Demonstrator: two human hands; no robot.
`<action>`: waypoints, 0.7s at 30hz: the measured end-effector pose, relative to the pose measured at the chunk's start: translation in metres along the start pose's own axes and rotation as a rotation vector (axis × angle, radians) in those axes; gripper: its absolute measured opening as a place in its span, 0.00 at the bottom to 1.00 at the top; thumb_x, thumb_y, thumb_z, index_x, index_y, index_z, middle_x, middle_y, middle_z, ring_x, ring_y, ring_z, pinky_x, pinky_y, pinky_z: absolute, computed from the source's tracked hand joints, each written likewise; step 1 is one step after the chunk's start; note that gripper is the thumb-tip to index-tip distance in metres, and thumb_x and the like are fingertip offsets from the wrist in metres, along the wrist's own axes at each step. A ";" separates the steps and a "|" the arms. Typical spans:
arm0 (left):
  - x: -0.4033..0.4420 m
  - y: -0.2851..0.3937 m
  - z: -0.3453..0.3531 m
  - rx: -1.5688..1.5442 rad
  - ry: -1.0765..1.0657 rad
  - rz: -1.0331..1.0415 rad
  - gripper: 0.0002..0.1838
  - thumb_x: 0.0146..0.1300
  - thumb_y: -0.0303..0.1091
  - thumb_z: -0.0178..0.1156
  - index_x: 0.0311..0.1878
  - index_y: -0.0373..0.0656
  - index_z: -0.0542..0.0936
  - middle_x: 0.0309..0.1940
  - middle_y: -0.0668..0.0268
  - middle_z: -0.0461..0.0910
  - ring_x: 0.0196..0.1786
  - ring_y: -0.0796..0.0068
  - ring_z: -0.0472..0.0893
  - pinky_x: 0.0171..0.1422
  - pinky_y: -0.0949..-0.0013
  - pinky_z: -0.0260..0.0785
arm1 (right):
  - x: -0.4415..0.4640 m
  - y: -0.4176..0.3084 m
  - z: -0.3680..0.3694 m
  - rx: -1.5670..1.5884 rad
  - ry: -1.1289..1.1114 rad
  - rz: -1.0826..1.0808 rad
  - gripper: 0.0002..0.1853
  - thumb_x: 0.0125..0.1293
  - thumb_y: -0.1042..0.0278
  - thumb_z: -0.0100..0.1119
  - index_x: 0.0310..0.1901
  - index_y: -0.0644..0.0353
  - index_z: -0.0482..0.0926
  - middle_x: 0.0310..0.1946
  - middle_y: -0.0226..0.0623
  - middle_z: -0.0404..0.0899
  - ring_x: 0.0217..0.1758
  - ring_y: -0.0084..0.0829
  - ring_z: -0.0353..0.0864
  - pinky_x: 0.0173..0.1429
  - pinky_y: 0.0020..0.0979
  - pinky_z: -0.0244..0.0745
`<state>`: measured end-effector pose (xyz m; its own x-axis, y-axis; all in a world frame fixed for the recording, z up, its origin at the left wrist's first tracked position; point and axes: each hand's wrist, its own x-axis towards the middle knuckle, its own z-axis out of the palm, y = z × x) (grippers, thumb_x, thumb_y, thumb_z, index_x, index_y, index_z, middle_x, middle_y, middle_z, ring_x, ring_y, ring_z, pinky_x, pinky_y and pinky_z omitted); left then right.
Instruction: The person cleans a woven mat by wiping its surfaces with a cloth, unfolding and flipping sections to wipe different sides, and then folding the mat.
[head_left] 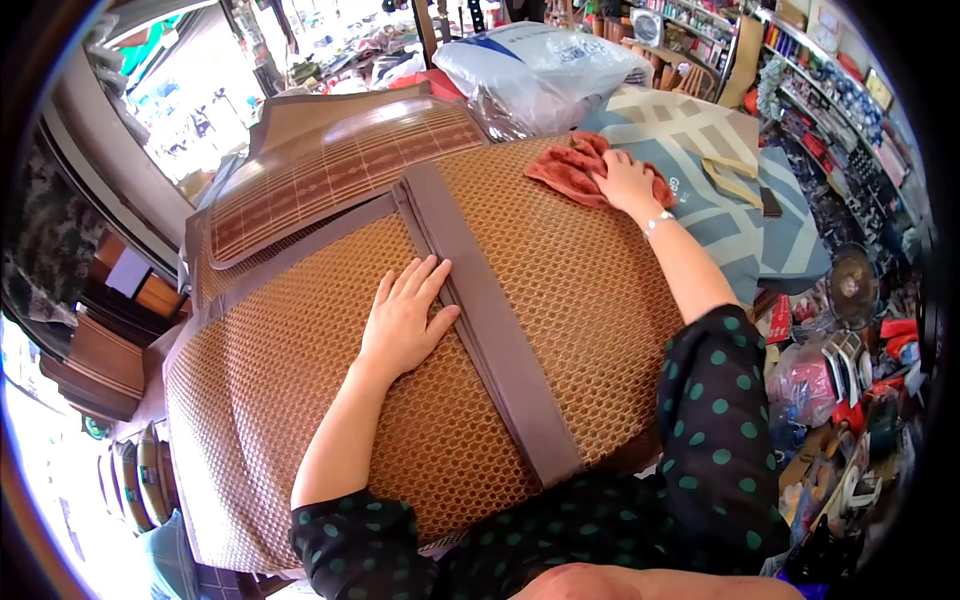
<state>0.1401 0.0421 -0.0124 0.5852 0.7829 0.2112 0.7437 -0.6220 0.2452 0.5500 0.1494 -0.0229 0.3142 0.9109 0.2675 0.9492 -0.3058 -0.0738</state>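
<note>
A large woven brown mat (570, 300) with grey-brown fabric borders (490, 330) lies folded in front of me. My left hand (405, 315) rests flat on the weave, fingers spread, its fingertips at the edge of the border strip. At the mat's far right, my right hand (628, 182) presses on a crumpled reddish-orange cloth (575, 172), the fingers on top of it and partly sunk in its folds.
Behind the mat lie another brown patterned mat (340, 170) and a plastic-wrapped white package (540, 70). Blue-and-beige patterned fabric (710, 230) is at the right, with a yellow strap (733, 178) on it. Crowded shelves (840, 90) and piled goods line the right side.
</note>
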 end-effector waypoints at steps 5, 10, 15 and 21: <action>-0.001 -0.003 0.006 0.002 0.029 0.016 0.33 0.71 0.50 0.54 0.75 0.47 0.63 0.74 0.55 0.63 0.78 0.54 0.58 0.82 0.48 0.44 | -0.107 0.045 -0.018 0.061 0.093 -0.523 0.22 0.60 0.65 0.63 0.55 0.58 0.69 0.69 0.46 0.65 0.69 0.51 0.64 0.68 0.54 0.56; -0.001 -0.002 0.012 0.055 0.062 0.037 0.33 0.72 0.48 0.53 0.75 0.45 0.62 0.74 0.54 0.63 0.78 0.53 0.58 0.83 0.48 0.44 | -0.236 0.026 -0.065 0.312 -0.054 -0.793 0.31 0.49 0.47 0.67 0.51 0.54 0.70 0.71 0.48 0.62 0.71 0.58 0.60 0.69 0.59 0.51; -0.001 -0.001 0.011 0.033 0.078 0.026 0.32 0.70 0.45 0.53 0.75 0.44 0.62 0.73 0.53 0.63 0.78 0.53 0.58 0.83 0.51 0.45 | -0.184 -0.039 -0.062 0.364 -0.074 -0.981 0.31 0.49 0.48 0.67 0.54 0.51 0.71 0.72 0.43 0.62 0.72 0.58 0.59 0.71 0.62 0.50; 0.000 -0.003 0.010 0.042 0.063 0.017 0.33 0.71 0.48 0.54 0.75 0.45 0.63 0.74 0.57 0.64 0.78 0.56 0.58 0.83 0.51 0.44 | -0.006 -0.092 0.025 0.183 0.028 -0.544 0.29 0.68 0.42 0.54 0.63 0.53 0.69 0.73 0.40 0.63 0.73 0.52 0.61 0.71 0.60 0.53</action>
<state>0.1413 0.0440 -0.0227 0.5775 0.7689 0.2743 0.7472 -0.6332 0.2018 0.4608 0.1794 -0.0413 -0.2183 0.9154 0.3382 0.9620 0.2602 -0.0831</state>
